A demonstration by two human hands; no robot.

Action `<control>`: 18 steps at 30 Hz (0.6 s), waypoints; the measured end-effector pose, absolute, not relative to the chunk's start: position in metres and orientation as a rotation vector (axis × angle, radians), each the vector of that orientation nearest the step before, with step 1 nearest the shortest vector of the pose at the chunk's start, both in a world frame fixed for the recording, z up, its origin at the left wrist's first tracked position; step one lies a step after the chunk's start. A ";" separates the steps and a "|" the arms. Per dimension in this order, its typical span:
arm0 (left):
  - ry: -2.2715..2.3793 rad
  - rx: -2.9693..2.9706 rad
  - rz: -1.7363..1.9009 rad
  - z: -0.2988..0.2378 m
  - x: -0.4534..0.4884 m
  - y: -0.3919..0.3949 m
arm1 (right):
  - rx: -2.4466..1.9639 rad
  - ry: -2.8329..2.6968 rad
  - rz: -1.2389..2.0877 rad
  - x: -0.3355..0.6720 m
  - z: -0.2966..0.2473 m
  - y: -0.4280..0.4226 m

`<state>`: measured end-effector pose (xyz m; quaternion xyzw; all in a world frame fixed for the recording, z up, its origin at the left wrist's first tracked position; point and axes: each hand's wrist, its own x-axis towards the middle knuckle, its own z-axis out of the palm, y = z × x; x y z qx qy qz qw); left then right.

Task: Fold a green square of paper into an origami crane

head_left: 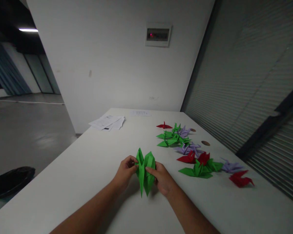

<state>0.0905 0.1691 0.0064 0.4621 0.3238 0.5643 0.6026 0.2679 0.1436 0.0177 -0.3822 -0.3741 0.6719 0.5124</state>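
Observation:
A green folded paper piece point(145, 171) stands between both hands over the white table point(88, 169), its narrow point down and its two upper flaps up. My left hand point(126, 171) pinches its left side with thumb and fingers closed. My right hand point(161, 178) grips its right side, thumb on the front. To the right lie several finished paper cranes: green ones point(171, 139) point(199, 169), red ones point(240, 179) point(164, 125) and purple ones point(189, 148).
A pile of printed sheets point(107, 122) lies at the table's far left, and one sheet point(140, 113) at the far edge. Two small brown discs point(205, 143) sit by the cranes. A black bin point(11, 182) stands on the floor to the left. Blinds point(254, 81) run along the right.

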 end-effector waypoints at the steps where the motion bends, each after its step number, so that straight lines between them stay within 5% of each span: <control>1: 0.748 1.045 1.319 0.007 0.090 0.170 | -0.924 -0.905 1.612 0.268 0.017 0.144; 18: 0.590 0.847 0.996 0.019 0.086 0.161 | -1.001 -1.040 1.304 0.265 0.002 0.153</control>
